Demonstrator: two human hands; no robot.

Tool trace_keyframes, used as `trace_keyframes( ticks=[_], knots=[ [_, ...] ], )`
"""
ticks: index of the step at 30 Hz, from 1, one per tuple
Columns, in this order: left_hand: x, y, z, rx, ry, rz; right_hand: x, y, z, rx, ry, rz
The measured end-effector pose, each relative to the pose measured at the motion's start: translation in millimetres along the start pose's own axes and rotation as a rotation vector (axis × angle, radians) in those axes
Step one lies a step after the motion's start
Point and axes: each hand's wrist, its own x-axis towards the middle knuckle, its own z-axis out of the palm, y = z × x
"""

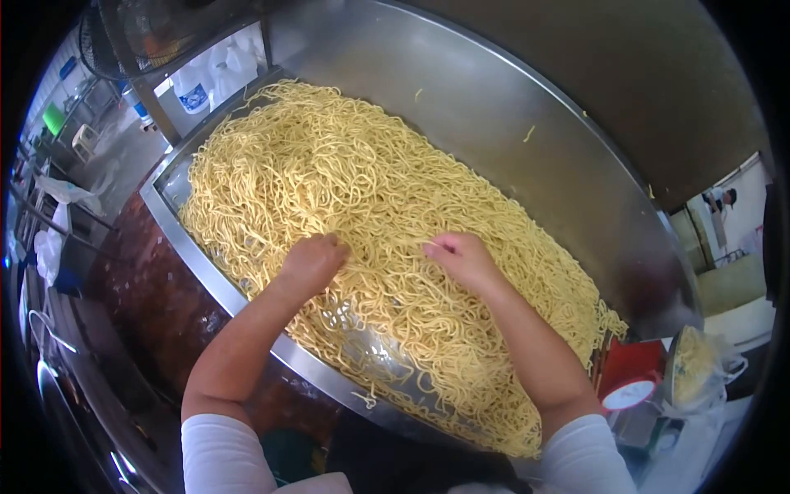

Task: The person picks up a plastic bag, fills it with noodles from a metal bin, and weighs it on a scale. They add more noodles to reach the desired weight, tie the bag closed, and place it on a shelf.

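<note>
Right hand pinched nearly closed, looks like on a strand of the noodles. Left hand half curled into the heap, can't tell if gripping any. Best go loose-fingered, lifting gently to avoid snapping strands. Heaped in a steel tray, so work inward from the near edge.

Before you, noodles in a wide tray | behind them, the tray's raised back wall | beyond the tray's left end, jugs | farther left, a stool on the floor | just beside the tray's right end, a scale, then a plastic bag
</note>
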Motion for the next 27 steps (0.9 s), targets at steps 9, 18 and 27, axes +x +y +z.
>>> trace_keyframes(
  ticks=[9, 18, 27],
  knots=[
    [-8.7, 4.8, -65.4, -1.026, 0.220, -0.304, -126.8, 23.1, -67.3, 0.425, 0.213, 0.037],
    [-3.7, 76.7, -202.3, -0.997, 0.446, 0.115, -106.1, -78.8, -71.8, 0.796, 0.178, -0.289],
    [45.5, 143.2, -220.1, -0.779, 0.384, 0.388, -101.5, -119.3, -67.4, 1.141, 0.034, -0.338]
  ],
)
